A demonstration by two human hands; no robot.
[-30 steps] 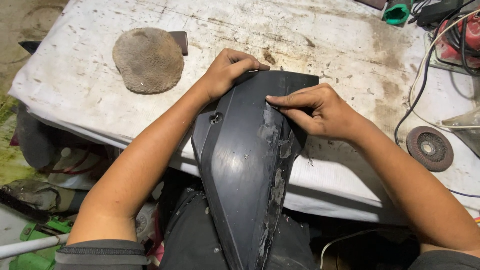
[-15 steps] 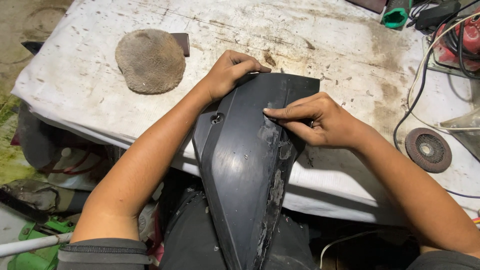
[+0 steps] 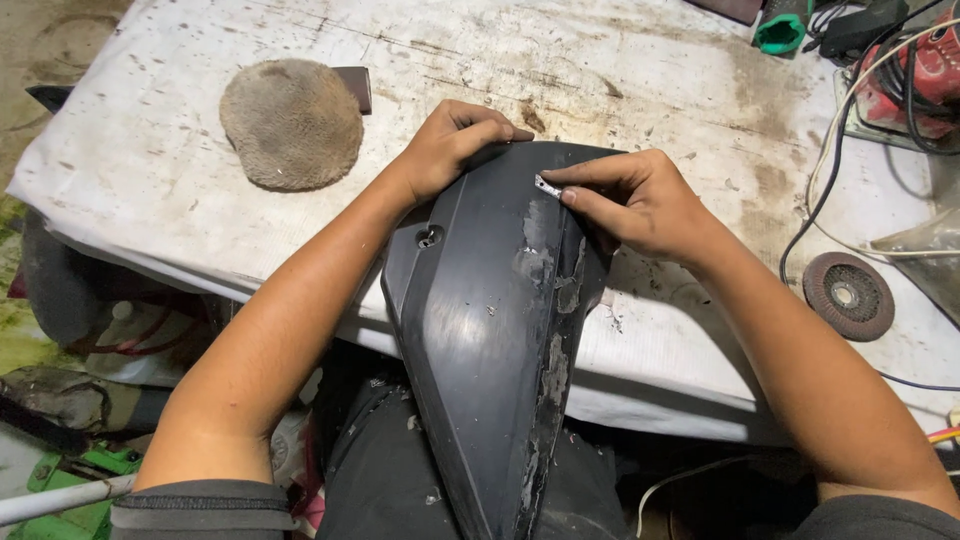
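A long dark grey plastic panel [image 3: 485,330] with scraped, flaking patches leans from my lap up onto the edge of the table. My left hand [image 3: 450,145] grips the panel's upper left edge, fingers curled over the top. My right hand [image 3: 630,200] rests on the upper right part and pinches a small thin metal blade [image 3: 547,186] between thumb and fingers, its tip against the panel's surface near a worn streak.
The table is covered by a stained white sheet [image 3: 600,70]. A round tan polishing pad [image 3: 292,122] lies at the left, a grinding disc [image 3: 848,295] at the right. Cables [image 3: 830,170], a red power tool [image 3: 925,70] and a green item [image 3: 780,30] crowd the far right corner.
My right hand has slid a little up and left along the panel's worn streak with the blade. My left hand stays on the top edge.
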